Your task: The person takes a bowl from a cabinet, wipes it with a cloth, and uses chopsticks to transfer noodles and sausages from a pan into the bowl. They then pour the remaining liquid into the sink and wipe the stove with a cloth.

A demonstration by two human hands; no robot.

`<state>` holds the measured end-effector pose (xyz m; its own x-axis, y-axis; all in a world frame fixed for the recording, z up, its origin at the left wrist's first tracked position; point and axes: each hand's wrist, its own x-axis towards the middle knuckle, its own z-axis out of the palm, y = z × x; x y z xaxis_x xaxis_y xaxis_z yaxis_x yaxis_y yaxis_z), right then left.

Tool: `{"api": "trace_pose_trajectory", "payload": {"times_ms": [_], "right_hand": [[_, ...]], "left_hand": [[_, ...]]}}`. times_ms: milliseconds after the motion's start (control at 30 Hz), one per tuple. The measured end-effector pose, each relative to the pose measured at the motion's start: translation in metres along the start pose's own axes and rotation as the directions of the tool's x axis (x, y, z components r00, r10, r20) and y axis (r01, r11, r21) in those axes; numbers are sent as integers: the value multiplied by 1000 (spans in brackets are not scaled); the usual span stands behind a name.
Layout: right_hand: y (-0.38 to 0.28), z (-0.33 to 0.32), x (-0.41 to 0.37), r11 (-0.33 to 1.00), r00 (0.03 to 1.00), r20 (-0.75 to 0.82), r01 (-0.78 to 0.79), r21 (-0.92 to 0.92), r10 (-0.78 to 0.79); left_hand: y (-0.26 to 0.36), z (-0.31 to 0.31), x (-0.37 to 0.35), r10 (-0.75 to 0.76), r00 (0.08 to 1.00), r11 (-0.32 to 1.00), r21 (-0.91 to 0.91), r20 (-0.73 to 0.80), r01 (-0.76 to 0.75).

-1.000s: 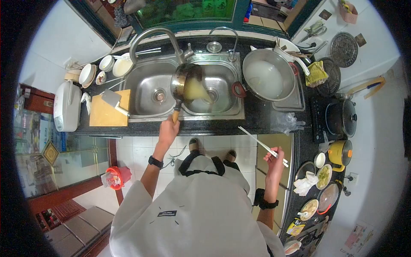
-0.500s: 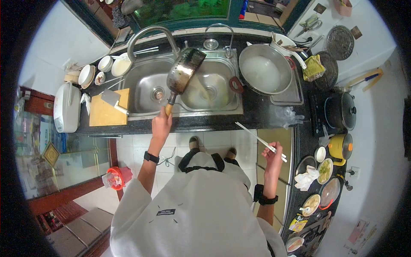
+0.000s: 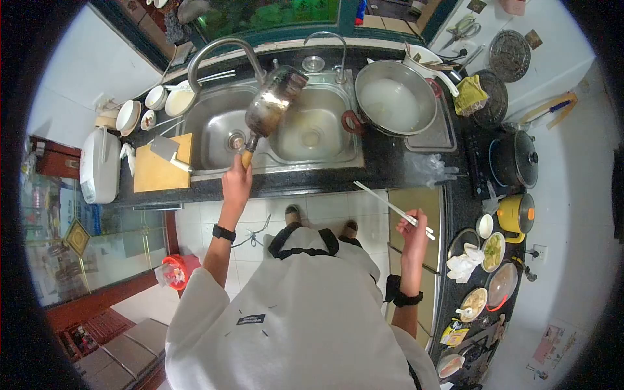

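Saucepan (image 3: 273, 101) was tilted steeply above the sink (image 3: 325, 123), with the left hand (image 3: 237, 181) clenched round its wooden handle. The right hand (image 3: 414, 235) pinched chopsticks (image 3: 389, 207). A firm wrist was judged best for steadying the tilt.

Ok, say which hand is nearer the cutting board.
Left. The left hand, on the saucepan handle, is beside the cutting board; the right hand, holding chopsticks, is far across.

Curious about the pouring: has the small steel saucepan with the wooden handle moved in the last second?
Yes. The small steel saucepan in the left hand has swung up and back, from over the steel sink's right basin toward the curved tap.
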<state>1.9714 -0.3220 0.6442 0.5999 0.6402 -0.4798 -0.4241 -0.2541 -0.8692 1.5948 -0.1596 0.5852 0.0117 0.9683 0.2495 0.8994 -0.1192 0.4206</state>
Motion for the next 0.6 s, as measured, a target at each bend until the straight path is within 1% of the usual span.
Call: {"api": "trace_pose_trajectory", "payload": {"times_ms": [67,133,200,333,367,400,433,467,500,567,600], "right_hand": [[-1,0,0,1000,1000,-5,4,8,-4],[-1,-4,1,1000,999,41,7,3,-8],[0,-7,1,1000,999,40,6,8,-6],[4,-10,2,1000,998,55,-7,13,6],[3,-9,0,1000,998,70,-6,22,5],[2,-8,-3,999,999,45,16,35,-18],[3,-6,-3,998,999,20,38,50,-39],[5,-10,3,998,999,38,25,59,-28],[8,-13,6,998,999,30,35,61,-36],[4,-12,2,997,997,41,55,53,-58],[7,-14,2,997,998,44,49,58,-51]], "left_hand": [[6,-4,0,-20,999,1000,-2,-27,20],[5,-7,1,-39,998,999,-3,-53,39],[-4,-10,9,-55,996,990,-133,-72,45],[-2,-20,18,-69,996,992,-112,-58,62],[-2,-21,18,-76,997,977,-203,-19,70],[-6,-21,23,-70,997,955,-289,12,71],[-3,-20,26,11,998,946,-323,-57,-29],[-3,-26,22,-158,977,858,-470,144,208],[21,-44,22,-278,889,706,-550,363,445],[23,-40,18,-247,883,578,-671,398,464],[29,-45,18,-229,885,573,-679,404,458]]}}
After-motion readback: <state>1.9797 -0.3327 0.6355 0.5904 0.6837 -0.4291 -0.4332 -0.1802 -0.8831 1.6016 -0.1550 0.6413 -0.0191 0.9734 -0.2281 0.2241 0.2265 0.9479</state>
